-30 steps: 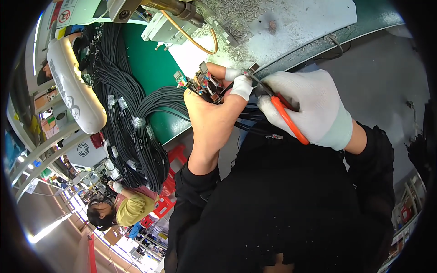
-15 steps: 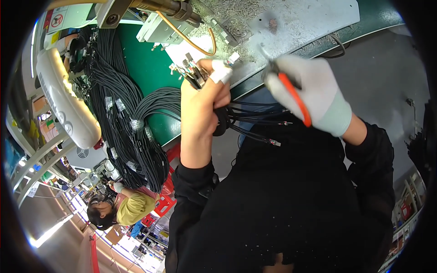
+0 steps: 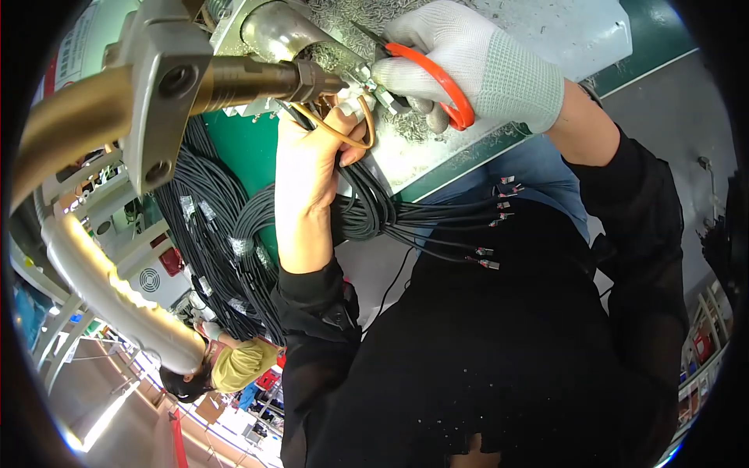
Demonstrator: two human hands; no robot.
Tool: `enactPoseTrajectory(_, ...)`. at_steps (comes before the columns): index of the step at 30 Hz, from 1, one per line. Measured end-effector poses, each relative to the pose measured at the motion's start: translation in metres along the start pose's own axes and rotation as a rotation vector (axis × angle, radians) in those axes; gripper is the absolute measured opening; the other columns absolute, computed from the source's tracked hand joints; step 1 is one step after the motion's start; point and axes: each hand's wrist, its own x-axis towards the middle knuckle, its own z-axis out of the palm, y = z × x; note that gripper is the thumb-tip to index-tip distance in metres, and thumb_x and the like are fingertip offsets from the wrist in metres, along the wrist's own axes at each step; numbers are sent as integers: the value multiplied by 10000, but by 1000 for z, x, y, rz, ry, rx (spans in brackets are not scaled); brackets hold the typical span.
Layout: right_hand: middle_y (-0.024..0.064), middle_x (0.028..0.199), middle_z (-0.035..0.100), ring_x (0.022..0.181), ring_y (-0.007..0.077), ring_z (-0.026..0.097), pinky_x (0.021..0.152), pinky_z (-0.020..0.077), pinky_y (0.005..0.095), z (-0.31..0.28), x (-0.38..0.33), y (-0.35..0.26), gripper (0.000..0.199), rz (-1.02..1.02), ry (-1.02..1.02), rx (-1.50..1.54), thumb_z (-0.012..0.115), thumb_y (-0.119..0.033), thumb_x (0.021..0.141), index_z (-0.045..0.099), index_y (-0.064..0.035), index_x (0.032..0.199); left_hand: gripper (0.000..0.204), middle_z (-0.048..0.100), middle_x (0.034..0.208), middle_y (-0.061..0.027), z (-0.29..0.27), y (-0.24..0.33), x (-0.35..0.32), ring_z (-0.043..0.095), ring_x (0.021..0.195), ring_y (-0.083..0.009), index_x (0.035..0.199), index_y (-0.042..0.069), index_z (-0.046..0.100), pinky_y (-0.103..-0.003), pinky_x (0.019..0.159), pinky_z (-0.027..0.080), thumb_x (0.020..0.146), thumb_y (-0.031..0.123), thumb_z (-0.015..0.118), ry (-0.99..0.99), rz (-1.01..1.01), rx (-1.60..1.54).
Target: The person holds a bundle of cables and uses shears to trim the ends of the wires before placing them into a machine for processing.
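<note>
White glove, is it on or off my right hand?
On: the white glove covers the right hand, its greenish cuff ending before the bare forearm.

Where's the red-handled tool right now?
Head view, upper part, slightly right of centre: the red-handled tool is in the gloved right hand, seen against the pale plate, just right of the brass-coloured cylinder.

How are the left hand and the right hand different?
The left hand is mostly bare, while the right hand wears a white glove with a pale green cuff.
The left hand grips black cables, but the right hand holds a red-handled tool.
Both hands come out of black sleeves and both are busy holding something.
</note>
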Motion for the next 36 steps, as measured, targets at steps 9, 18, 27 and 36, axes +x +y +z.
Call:
enactPoseTrajectory(9, 177, 635, 548, 564, 359, 561, 521, 436, 399, -3, 8, 5, 334, -28, -95, -153, 609, -316, 865, 594, -8, 737, 112, 454, 556, -6, -2, 1, 2, 364, 421, -74, 823, -13, 550, -220, 392, 279, 848, 57, 634, -7, 29, 132)
enactPoseTrajectory(18, 85, 538, 553, 442, 158, 577, 418, 447, 265, -5, 16, -21, 357, 880, -224, 614, 596, -284, 912, 579, 13, 715, 122, 427, 537, 1, 2, 4, 0, 366, 429, -74, 797, -7, 539, -219, 380, 271, 839, 64, 629, 35, 52, 221)
enactPoseTrajectory(27, 58, 524, 540, 424, 123, 566, 387, 445, 241, -3, 14, -17, 291, 937, -171, 785, 622, -227, 889, 601, 22, 739, 99, 427, 545, -2, 1, 8, 0, 376, 452, -78, 766, 10, 527, -221, 412, 276, 842, 56, 572, 58, -94, 197)
enactPoseTrajectory(36, 66, 519, 538, 415, 126, 555, 388, 447, 257, 8, 14, 0, 292, -89, -50, 60, 601, -229, 902, 610, 26, 759, 239, 458, 685, -9, -6, 1, 2, 355, 491, -70, 1046, 14, 522, -199, 384, 251, 883, 135, 650, -40, 0, 128)
